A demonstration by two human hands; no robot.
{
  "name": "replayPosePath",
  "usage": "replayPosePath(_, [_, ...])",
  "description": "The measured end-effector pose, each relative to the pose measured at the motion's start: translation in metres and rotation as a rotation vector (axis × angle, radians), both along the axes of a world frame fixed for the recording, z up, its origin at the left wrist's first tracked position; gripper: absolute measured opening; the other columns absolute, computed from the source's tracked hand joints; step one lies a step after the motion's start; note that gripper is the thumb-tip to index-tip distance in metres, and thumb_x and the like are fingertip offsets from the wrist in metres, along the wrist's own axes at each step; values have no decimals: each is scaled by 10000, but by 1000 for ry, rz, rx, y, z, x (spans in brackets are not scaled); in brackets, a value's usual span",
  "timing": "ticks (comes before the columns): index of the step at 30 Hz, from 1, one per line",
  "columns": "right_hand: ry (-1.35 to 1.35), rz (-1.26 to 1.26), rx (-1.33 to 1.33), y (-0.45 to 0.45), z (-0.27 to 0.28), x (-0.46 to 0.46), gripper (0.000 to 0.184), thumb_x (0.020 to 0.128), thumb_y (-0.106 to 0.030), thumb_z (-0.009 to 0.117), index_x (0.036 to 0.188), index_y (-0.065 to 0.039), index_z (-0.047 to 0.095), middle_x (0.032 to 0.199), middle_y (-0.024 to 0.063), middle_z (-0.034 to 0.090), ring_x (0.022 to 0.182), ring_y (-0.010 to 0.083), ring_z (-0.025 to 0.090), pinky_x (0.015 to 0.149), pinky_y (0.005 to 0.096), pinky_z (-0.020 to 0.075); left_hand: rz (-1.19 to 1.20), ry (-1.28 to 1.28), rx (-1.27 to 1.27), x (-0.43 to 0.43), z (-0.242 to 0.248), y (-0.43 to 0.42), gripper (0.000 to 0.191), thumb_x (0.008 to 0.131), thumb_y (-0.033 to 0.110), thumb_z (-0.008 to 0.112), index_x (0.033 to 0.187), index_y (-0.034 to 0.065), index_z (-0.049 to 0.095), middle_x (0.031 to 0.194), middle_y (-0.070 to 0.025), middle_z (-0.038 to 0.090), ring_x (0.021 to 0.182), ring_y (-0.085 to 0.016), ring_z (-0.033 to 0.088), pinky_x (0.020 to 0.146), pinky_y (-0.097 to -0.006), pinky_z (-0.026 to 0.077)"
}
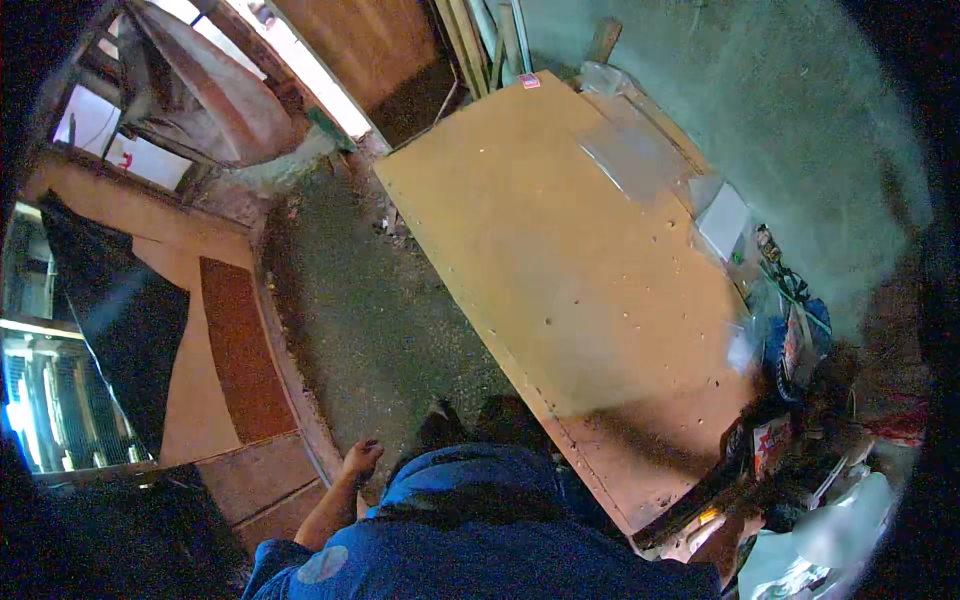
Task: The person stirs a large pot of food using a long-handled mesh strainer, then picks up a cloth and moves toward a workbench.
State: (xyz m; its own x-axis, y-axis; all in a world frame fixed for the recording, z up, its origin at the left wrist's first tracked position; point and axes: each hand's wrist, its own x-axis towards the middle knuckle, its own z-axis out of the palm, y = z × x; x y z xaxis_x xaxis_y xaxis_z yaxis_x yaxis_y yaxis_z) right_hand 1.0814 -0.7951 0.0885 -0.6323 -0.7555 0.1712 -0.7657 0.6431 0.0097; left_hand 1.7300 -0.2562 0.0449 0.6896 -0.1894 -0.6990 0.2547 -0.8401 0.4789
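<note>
My left hand hangs low at my left side, over the edge of the floor, with its fingers curled. Nothing shows in it, but the picture is too dim and blurred to tell whether it is empty. The right hand is out of view. Before me and to my right lies a large wooden board table top with small holes and specks. A sheet of clear plastic rests along its far edge, and a white flat piece lies farther along that same edge.
Wooden strips and pipes stand beyond the table's far end. Bags and mixed clutter crowd its right side. A dark sheet leans against the left wall beside a window. Rough concrete floor runs between wall and table.
</note>
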Motion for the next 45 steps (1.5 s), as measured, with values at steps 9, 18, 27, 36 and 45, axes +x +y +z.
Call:
replayPosePath(9, [-34, 48, -52, 11, 17, 7, 343, 791, -263, 481, 1080, -77, 474, 971, 111, 528, 914, 242, 494, 763, 361, 415, -35, 122, 50, 15, -26, -6, 425, 743, 299, 574, 1083, 49, 524, 956, -148, 598, 909, -237, 567, 777, -320, 430])
replayPosePath(18, [-170, 189, -180, 75, 28, 33, 357, 799, -239, 469, 1119, -81, 452, 1002, 103, 515, 943, 232, 479, 783, 357, 409, -178, 20, 43, 41, -88, 27, 397, 730, 326, 572, 986, 22, 579, 979, -155, 587, 900, -280, 565, 792, -345, 426])
replayPosePath(27, [-1008, 514, -570, 184, 30, 91, 375, 810, -222, 445, 1149, -63, 428, 1028, 102, 504, 965, 235, 468, 809, 347, 397, -231, 69, -75, 79, -162, 56, 411, 732, 347, 576, 968, 11, 584, 944, -166, 594, 885, -287, 568, 768, -346, 431])
replayPosePath(36, [-1171, 247, 136, 292, -1, 213, 337, 753, -250, 515, 1000, -22, 540, 923, 93, 554, 845, 219, 522, 724, 326, 427, -266, 181, -45, 106, -92, 10, 412, 744, 355, 557, 998, 30, 572, 964, -182, 580, 909, -261, 559, 732, -354, 448])
replayPosePath(45, [-758, 559, 696, 319, -2, 290, 376, 664, -222, 593, 983, -28, 552, 917, 111, 561, 865, 252, 524, 750, 345, 422, -504, 90, -122, 114, -141, 30, 422, 750, 386, 557, 1017, 59, 569, 871, -134, 607, 813, -222, 576, 694, -348, 457])
